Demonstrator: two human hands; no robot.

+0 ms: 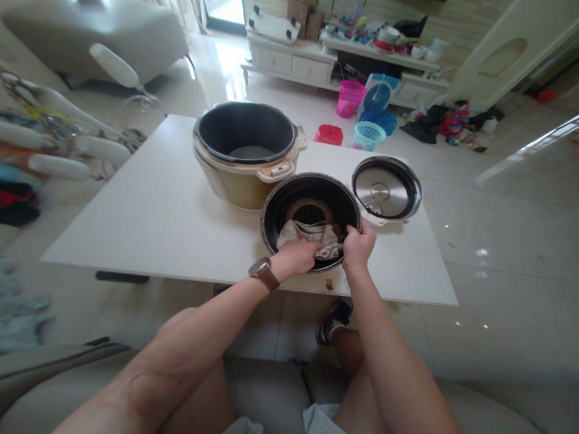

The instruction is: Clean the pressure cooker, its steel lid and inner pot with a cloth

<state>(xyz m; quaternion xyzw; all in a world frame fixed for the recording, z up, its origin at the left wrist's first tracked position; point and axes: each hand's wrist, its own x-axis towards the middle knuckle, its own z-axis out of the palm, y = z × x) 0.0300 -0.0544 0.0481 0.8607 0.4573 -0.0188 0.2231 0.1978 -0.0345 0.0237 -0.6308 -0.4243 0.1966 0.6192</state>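
A dark inner pot (pixel 290 201) is tilted toward me above the near part of the table. My right hand (pixel 358 247) grips its right rim, thumb over the edge. Inside the pot, my left hand (pixel 296 257), with a watch on the wrist, is closed on a bunched patterned cloth (pixel 312 234) that lies against the inner wall. Some of its fingers are hidden by the cloth. Behind and to the left stands the electric pressure cooker (pixel 238 183), its top open. A round metal lid (pixel 381 189) lies inside up, right of the pot.
The white table (pixel 136 217) carries all three vessels. Beyond it on the floor are a pink basket (pixel 351 99), a light-blue basket (pixel 368 137) and a red container (pixel 328 135). White-handled furniture or a rack (pixel 61 167) stands to the left.
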